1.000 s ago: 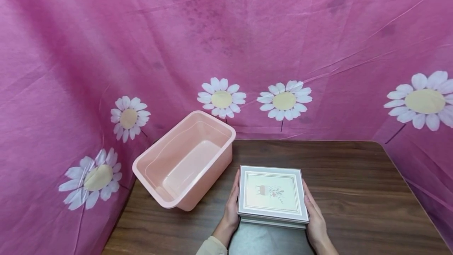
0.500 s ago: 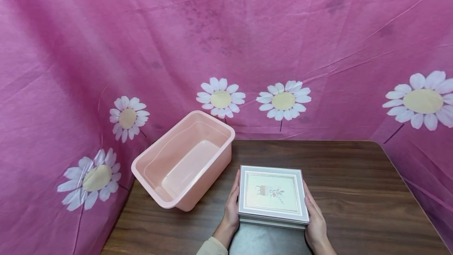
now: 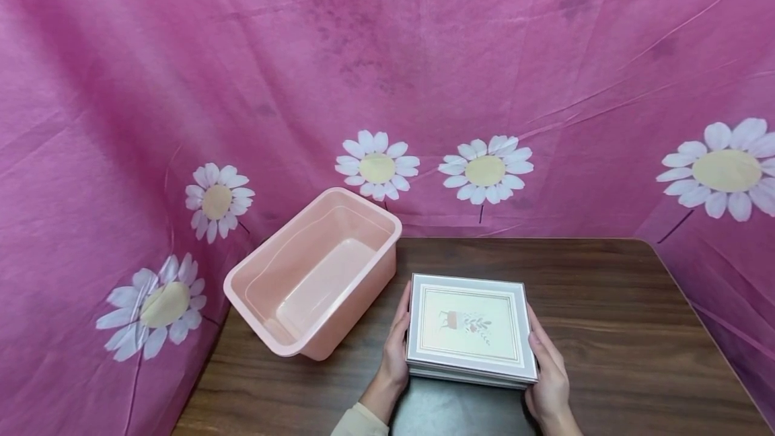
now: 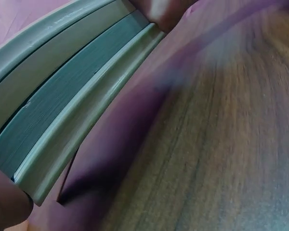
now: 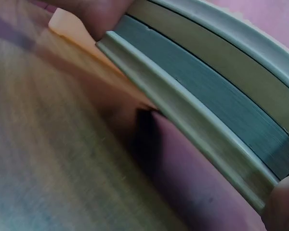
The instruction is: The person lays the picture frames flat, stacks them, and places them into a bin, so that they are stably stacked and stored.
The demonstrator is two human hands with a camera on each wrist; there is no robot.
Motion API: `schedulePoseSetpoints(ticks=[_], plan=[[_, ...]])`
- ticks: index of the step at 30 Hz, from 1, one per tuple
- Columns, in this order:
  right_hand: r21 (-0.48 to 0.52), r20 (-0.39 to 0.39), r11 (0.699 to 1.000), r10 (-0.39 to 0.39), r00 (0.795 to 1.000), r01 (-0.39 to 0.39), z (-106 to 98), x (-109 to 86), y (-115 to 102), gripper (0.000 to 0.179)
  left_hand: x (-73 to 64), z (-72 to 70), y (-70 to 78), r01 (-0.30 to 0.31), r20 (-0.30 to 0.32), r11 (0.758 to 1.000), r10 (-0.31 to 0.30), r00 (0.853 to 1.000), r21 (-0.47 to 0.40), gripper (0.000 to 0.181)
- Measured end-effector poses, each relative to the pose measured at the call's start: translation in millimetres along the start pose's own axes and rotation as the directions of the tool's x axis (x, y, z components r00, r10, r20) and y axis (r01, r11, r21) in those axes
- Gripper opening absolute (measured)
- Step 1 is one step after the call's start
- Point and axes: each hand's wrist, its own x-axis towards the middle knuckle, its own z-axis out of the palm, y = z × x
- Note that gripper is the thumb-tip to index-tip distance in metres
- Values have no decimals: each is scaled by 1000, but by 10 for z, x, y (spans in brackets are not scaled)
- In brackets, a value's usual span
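Between my two hands is a stack of picture frames (image 3: 469,325), its top one pale-bordered with a faint plant-and-animal print facing up. My left hand (image 3: 395,353) holds the stack's left side, and my right hand (image 3: 549,379) grips the right side. In the left wrist view the stacked edges (image 4: 62,79) show as white, tan and teal layers with the tabletop below. The right wrist view has the same layered edges (image 5: 197,91), with parts of the hand at both ends. The fingers' undersides are hidden beneath the stack.
A pink plastic bin (image 3: 357,318) stands angled on the left of the dark wooden table (image 3: 611,335), with nothing visible inside. A pink cloth (image 3: 460,73) printed with white daisies hangs behind and along both sides.
The stack of picture frames has shifted slightly up and to the right in the head view and looks a little larger. My right hand has moved slightly right with it.
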Motion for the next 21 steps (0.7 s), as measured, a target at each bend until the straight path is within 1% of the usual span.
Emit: schedulePoseSetpoints(ticks=[2, 6, 9, 14, 17, 21], plan=[[-2, -18, 1000, 2, 1000, -2, 30, 9, -51, 57, -8, 14, 35, -6, -14, 1000, 7, 1000, 8, 65], [1, -38, 1000, -1, 999, 1, 85, 27, -150, 56, -23, 51, 129, -3, -66, 1000, 4, 998, 28, 68], [-3, -32, 1000, -4, 999, 4, 123, 47, -220, 56, -36, 73, 223, 2, -97, 999, 3, 995, 45, 68], [-18, -15, 1000, -7, 1000, 6, 187, 94, -372, 56, -64, 97, 389, -10, -90, 999, 15, 996, 47, 69], [-25, -8, 999, -29, 1000, 28, 218, 128, -466, 55, -69, 116, 476, -38, -91, 996, 45, 995, 78, 69], [-19, 10, 999, -47, 999, 47, 246, 166, -574, 54, -64, 140, 574, -88, -93, 986, 101, 991, 141, 68]])
